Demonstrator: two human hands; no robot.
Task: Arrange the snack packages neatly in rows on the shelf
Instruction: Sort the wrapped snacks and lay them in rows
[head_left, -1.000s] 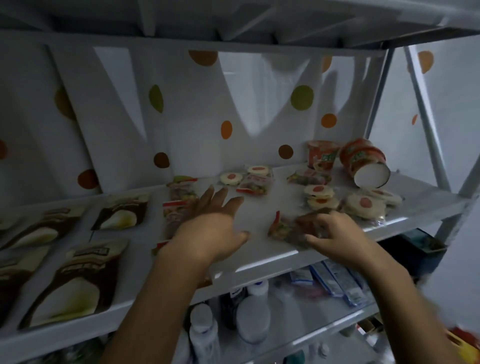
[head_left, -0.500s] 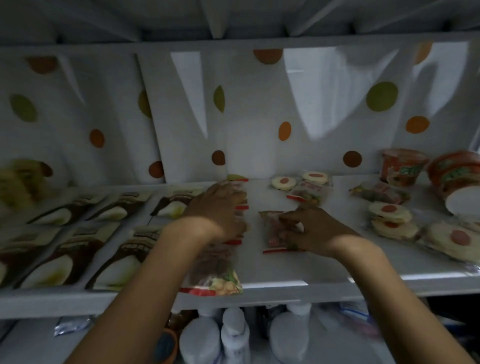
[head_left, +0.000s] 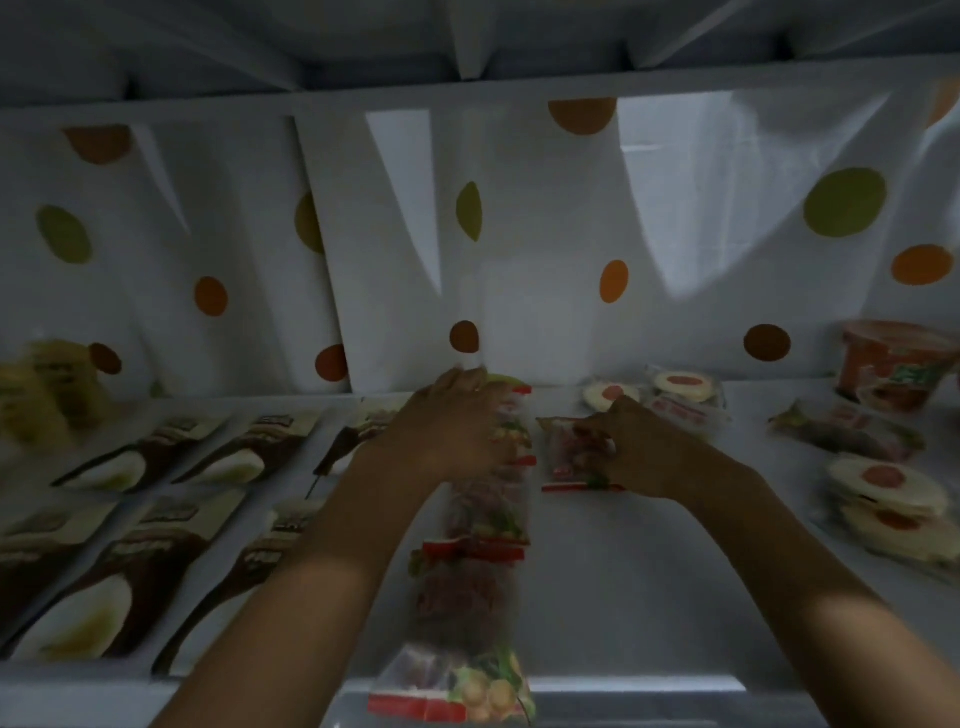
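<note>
White shelf (head_left: 649, 597): bare strip right of packet column, to front edge.
Left hand (head_left: 447, 431): flat on column (head_left: 483, 519), fingers spread.
Right hand (head_left: 639, 452): fingers pinching loose packet (head_left: 563, 457).

Pouches (head_left: 124, 551) in two rows on shelf (head_left: 649, 587) left. Clear packets (head_left: 478, 582) in a front-to-back column at centre, one more packet (head_left: 563, 457) just right. Round snack packs (head_left: 883, 499) right; cup (head_left: 898, 366) behind, at back wall.

Bare shelf (head_left: 675, 597) lies open between the clear-packet column (head_left: 480, 519) and round snacks (head_left: 888, 493).
</note>
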